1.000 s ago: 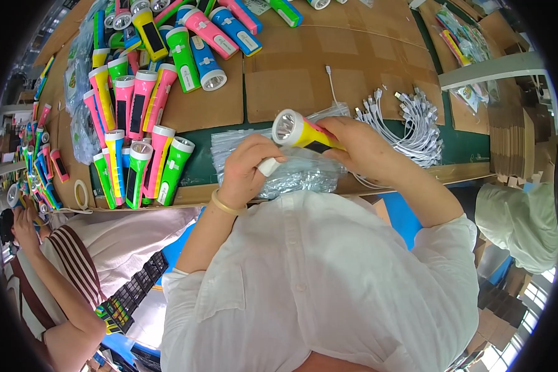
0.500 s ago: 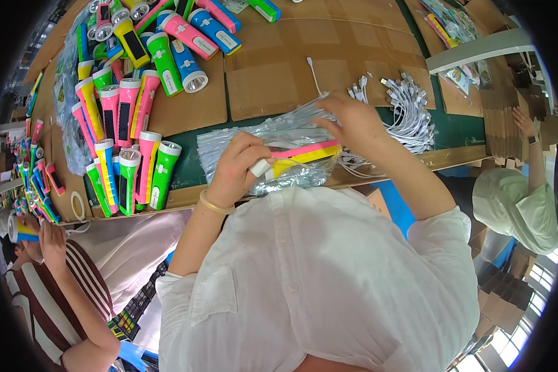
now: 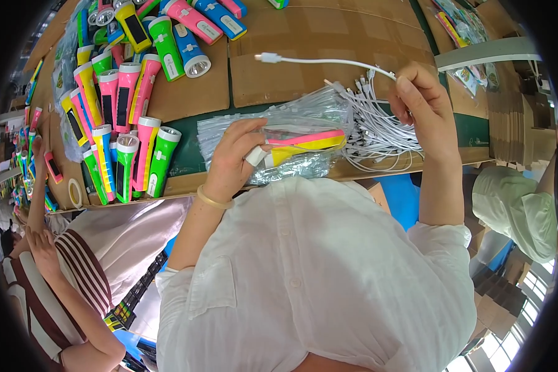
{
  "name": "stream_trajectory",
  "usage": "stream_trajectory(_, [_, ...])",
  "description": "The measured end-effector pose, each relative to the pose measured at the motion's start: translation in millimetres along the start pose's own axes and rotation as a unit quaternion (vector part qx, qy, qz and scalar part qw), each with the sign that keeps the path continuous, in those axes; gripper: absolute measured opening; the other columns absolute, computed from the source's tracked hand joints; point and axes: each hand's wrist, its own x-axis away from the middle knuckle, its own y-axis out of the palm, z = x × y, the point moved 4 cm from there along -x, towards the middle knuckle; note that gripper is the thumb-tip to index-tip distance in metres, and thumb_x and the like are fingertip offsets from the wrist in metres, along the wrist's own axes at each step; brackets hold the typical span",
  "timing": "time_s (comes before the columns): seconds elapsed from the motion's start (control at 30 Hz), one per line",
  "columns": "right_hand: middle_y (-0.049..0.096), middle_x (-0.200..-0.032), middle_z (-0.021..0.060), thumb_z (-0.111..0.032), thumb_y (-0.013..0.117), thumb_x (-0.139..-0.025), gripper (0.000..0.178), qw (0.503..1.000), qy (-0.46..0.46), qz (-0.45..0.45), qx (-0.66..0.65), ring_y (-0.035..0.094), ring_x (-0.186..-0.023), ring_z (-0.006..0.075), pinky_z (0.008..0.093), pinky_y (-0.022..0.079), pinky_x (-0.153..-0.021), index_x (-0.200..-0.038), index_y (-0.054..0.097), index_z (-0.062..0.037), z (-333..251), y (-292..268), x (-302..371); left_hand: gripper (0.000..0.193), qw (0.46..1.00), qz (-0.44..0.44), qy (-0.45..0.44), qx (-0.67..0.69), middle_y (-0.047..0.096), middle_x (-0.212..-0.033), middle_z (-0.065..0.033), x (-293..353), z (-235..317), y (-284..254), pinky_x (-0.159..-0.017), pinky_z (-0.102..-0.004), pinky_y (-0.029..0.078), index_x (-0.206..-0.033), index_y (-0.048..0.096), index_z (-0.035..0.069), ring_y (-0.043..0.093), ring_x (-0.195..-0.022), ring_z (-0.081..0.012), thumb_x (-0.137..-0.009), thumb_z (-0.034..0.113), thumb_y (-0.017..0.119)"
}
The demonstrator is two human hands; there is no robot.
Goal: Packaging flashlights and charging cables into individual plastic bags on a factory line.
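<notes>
My left hand (image 3: 232,152) is closed around the white end of a pink and yellow flashlight (image 3: 310,142), with clear plastic around its body. Whether the flashlight is fully inside a bag I cannot tell. Beneath and behind it lies a stack of clear plastic bags (image 3: 310,105). My right hand (image 3: 425,102), raised to the right, pinches one end of a white charging cable (image 3: 332,61). The cable's free plug points left, over the cardboard. Just below that hand is a heap of white cables (image 3: 378,130) on the table.
Several colourful flashlights (image 3: 130,93) stand and lie at the left. Flattened cardboard (image 3: 328,43) covers the green table (image 3: 192,149). A roll of tape (image 3: 74,192) is near the left edge. Co-workers sit at the left (image 3: 62,291) and right (image 3: 514,204). A pale metal bar (image 3: 487,53) crosses the right.
My right hand has moved right from above the bags and now holds up a white cable. My left hand keeps its grip on the flashlight. The left co-worker's arm has reached forward.
</notes>
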Motion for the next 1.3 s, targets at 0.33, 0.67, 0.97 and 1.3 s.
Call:
stream_trajectory(0.33, [0.045, -0.065, -0.0012, -0.012, 0.057, -0.094, 0.022, 0.969, 0.161, -0.124, -0.140, 0.039, -0.056, 0.0060, 0.0240, 0.032, -0.051, -0.075, 0.048, -0.0068, 88.0, 23.1, 6.4, 0.021, 0.998, 0.003, -0.030, 0.054, 0.066, -0.128, -0.0161, 4.8, -6.9, 1.2, -0.096, -0.0380, 0.052, -0.096, 0.061, 0.002, 0.065, -0.110, -0.0321, -0.082, 0.002, 0.076])
stream_trajectory(0.67, [0.052, -0.071, 0.0047, -0.008, 0.062, -0.088, 0.011, 0.910, -0.011, -0.326, 0.257, 0.049, -0.065, 0.0133, 0.0282, 0.040, -0.059, -0.082, 0.056, -0.0018, 51.1, 88.0, -28.3, 0.019, 0.973, 0.070, -0.220, 0.011, 0.066, -0.091, -0.0092, 16.3, 8.0, -21.9, -0.075, -0.0291, 0.051, -0.096, 0.067, 0.000, 0.059, -0.078, -0.0185, -0.082, 0.003, 0.079])
stream_trajectory(0.97, [0.059, -0.076, 0.0087, -0.018, 0.068, -0.093, 0.015, 0.917, -0.006, -0.339, 0.212, 0.056, -0.065, 0.0294, 0.0379, 0.047, -0.061, -0.100, 0.059, -0.0072, 53.1, 133.0, -34.9, 0.022, 0.973, 0.106, -0.199, 0.047, 0.071, -0.098, -0.0127, 17.2, 23.7, -22.0, -0.077, -0.0302, 0.055, -0.105, 0.071, 0.000, 0.068, -0.084, -0.0208, -0.085, -0.007, 0.068])
stream_trajectory(1.3, [0.066, -0.083, 0.0125, -0.019, 0.070, -0.092, 0.015, 0.903, -0.144, -0.280, 0.292, 0.064, -0.071, 0.0326, 0.0404, 0.049, -0.062, -0.095, 0.062, -0.0058, 53.2, 133.7, -24.4, 0.030, 0.955, 0.143, -0.199, 0.167, 0.069, -0.098, -0.0072, 32.3, 13.3, -9.2, -0.083, -0.0268, 0.053, -0.111, 0.068, 0.001, 0.067, -0.088, -0.0147, -0.085, -0.013, 0.065])
